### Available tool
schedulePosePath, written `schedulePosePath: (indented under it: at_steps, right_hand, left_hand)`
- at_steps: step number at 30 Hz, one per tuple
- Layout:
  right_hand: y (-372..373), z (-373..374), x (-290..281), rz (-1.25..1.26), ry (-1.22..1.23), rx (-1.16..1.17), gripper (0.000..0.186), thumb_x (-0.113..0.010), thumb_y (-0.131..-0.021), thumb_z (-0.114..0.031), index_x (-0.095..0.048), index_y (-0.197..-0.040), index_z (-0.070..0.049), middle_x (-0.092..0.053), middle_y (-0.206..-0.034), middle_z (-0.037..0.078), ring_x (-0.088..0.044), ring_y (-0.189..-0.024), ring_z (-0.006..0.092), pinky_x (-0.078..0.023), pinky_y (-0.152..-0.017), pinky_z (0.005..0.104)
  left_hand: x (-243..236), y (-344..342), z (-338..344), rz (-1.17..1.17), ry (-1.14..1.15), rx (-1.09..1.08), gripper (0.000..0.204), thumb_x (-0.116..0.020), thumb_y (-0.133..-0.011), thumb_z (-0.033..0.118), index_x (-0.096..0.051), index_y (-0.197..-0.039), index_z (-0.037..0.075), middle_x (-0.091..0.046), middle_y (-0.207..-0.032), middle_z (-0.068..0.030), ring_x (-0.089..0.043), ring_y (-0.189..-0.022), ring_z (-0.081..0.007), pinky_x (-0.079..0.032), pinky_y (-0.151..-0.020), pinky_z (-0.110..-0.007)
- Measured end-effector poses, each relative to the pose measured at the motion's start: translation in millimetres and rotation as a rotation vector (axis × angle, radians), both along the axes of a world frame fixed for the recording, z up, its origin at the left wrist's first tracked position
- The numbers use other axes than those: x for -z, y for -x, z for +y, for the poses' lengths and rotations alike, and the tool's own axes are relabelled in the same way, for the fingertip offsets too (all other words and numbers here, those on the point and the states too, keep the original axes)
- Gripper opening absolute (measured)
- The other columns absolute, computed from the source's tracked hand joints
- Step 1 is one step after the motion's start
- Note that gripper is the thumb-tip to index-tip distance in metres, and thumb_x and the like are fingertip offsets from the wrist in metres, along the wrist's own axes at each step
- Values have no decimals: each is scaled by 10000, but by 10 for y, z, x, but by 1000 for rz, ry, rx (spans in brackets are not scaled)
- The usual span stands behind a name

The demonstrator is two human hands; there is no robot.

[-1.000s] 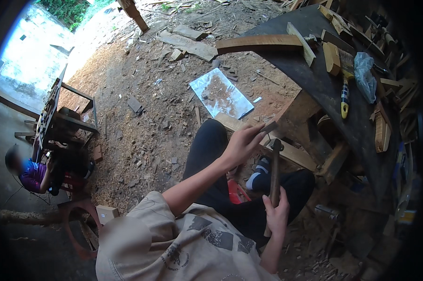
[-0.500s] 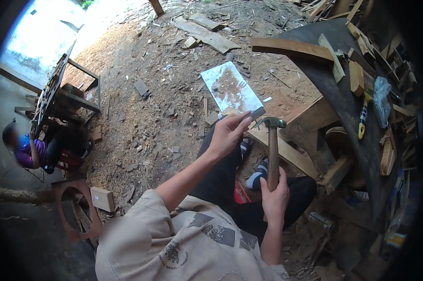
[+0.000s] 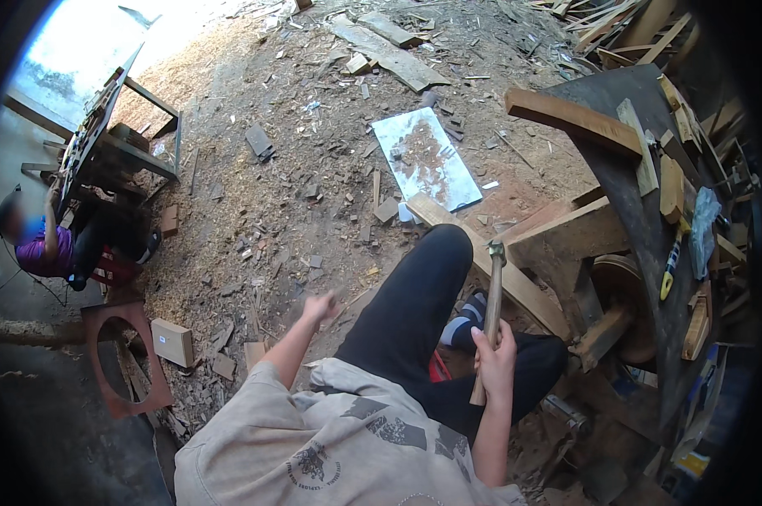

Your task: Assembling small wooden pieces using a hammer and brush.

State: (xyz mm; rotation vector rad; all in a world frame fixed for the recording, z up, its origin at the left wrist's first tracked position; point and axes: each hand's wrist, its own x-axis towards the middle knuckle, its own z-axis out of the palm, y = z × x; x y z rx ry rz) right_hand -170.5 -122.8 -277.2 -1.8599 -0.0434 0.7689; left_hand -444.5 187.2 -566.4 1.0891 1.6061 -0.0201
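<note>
My right hand [image 3: 496, 358] is wrapped round the wooden handle of a hammer [image 3: 491, 293], held upright over my bent leg with its metal head at the far end. My left hand [image 3: 320, 310] is out to the left of my knee, above the littered ground. Motion smears its fingers, so whether anything is in them does not show. A long pale plank [image 3: 529, 289] slants past the hammer head, beyond my knee.
A dark workbench [image 3: 605, 181] on the right bears wood blocks, a yellow-handled tool [image 3: 670, 270] and a plastic bag [image 3: 703, 221]. A white sheet [image 3: 461, 181] lies ahead. Wood scraps cover the ground. Another person [image 3: 52, 244] sits at a table far left.
My left hand has swung left and down from beside the hammer head, where it held a small dark flat piece. That piece is out of sight. The hammer has shifted slightly, still in my right hand.
</note>
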Motion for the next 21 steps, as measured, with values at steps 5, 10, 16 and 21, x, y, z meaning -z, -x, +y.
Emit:
schedulePosePath:
  at_steps: [5,10,16,21]
  right_hand:
    - [-39,-6,90,41,17,13,423,-731,-952,-185,-578,-1282,31,-588,-765,3,-509,-532,49,-412,-462,225]
    - [-120,-47,-28,52,42,16,378,-745,-947,-205,-595,-1219,10,-536,-685,-24,-508,-515,49,-415,-452,226]
    - [-108,-111,-231,-8,-37,66,342,-746,-941,-188,-600,-1183,5,-544,-695,-21,-520,-529,49,-429,-456,226]
    - [-19,-202,-130,6,-121,77,333,-748,-936,-180,-596,-1173,-2,-546,-692,-19,-527,-530,56,-437,-459,236]
  left_hand:
    - [356,332,-358,177,373,-281,275,-576,-1055,293,-684,-1002,45,-714,-800,-106,-710,-645,-221,-607,-560,-367]
    - [-2121,-2223,1444,-1503,-51,-265,537,-492,-1078,451,-467,-1530,163,-329,-1640,-215,-337,-1511,-359,-311,-1222,-590]
    - [-5381,-3108,1917,-1687,-577,551,709,-383,-1080,554,-274,-1624,114,-259,-1677,-189,-321,-1525,-348,-262,-1259,-569]
    - [-4698,-3024,1041,-1087,-502,714,684,-494,-1048,543,-506,-1469,4,-528,-1506,-213,-575,-1336,-342,-510,-1100,-461]
